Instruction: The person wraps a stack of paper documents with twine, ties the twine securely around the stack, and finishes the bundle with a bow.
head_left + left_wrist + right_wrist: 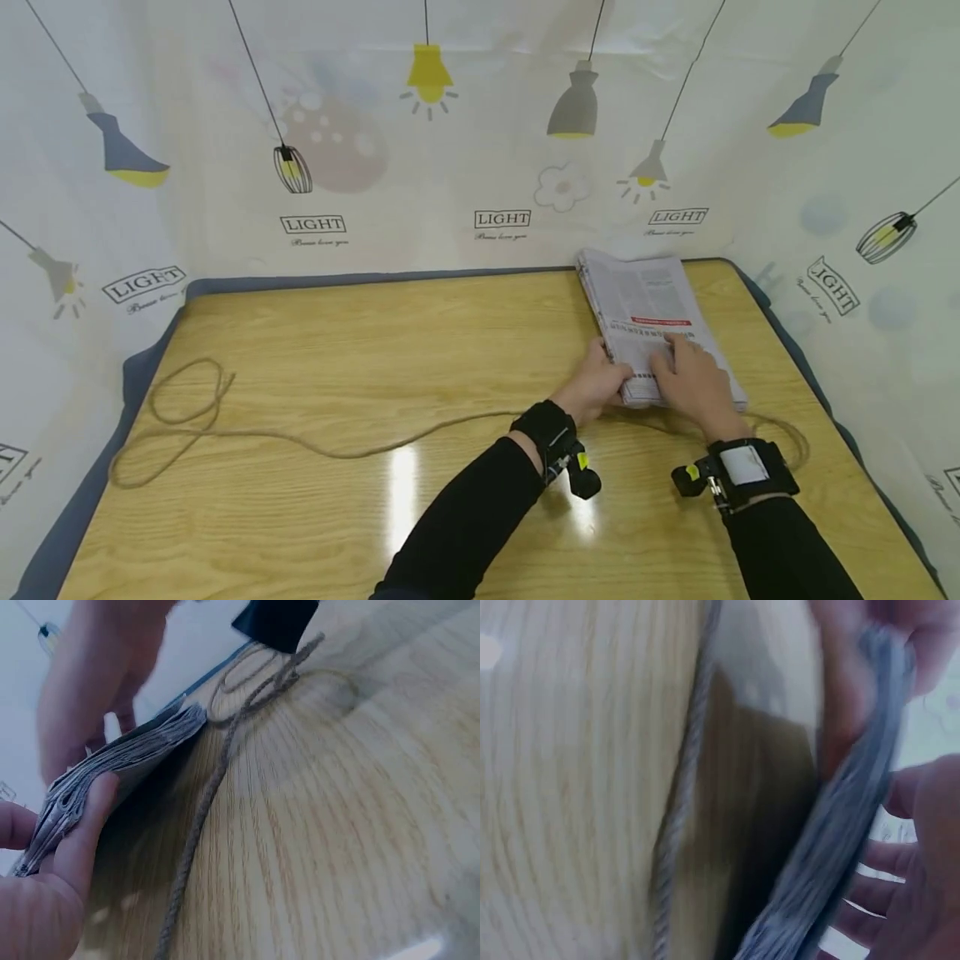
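Observation:
A folded stack of newspapers (648, 292) lies at the right of the table, its near edge raised off the surface in the left wrist view. My left hand (595, 383) grips the stack's near left corner, with a finger or thumb (88, 832) on either side of the layers. On the top sheet rests my right hand (697, 383), fingers spread over the print; the right wrist view shows these fingers (885, 892) against the paper's upper face. A thin brown rope (337, 455) runs along the table and passes near and partly behind both hands.
Toward the left the rope forms loose loops (202, 417), and another loop (798, 442) curves beside the right wrist. The wooden table (300, 517) has a blue-grey border and is backed by a white lamp-print cloth (450, 167).

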`<state>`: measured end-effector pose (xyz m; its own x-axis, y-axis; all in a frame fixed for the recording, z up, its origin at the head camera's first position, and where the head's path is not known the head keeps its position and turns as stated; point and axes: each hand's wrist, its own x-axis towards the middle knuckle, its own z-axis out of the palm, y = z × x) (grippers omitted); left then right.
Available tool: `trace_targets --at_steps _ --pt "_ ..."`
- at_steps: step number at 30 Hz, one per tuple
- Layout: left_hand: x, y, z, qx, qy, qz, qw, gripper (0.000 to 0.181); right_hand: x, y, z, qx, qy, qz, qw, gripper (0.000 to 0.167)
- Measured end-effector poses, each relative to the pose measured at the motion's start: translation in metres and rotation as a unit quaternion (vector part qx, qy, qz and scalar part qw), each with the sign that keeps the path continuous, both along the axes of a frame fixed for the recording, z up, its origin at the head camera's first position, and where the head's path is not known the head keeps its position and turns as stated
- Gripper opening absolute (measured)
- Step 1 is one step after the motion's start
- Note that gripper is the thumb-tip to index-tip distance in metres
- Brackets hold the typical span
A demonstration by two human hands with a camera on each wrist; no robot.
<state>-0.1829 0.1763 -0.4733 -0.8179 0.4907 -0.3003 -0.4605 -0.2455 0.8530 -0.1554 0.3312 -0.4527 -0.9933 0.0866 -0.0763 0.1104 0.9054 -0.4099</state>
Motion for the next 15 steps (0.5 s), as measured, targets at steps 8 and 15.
trace_targets --at_steps 8,15 --pt "0.003 -0.014 0.015 0.019 0.072 -0.04 0.9964 0.061 -0.005 0.02 -0.007 -0.076 -0.022 -0.054 0.9954 0.07" --pt "0.0 -0.051 0.03 -0.011 0.178 -0.118 0.977 0.057 -0.01 0.024 0.003 -0.275 -0.103 -0.113 0.9493 0.079"
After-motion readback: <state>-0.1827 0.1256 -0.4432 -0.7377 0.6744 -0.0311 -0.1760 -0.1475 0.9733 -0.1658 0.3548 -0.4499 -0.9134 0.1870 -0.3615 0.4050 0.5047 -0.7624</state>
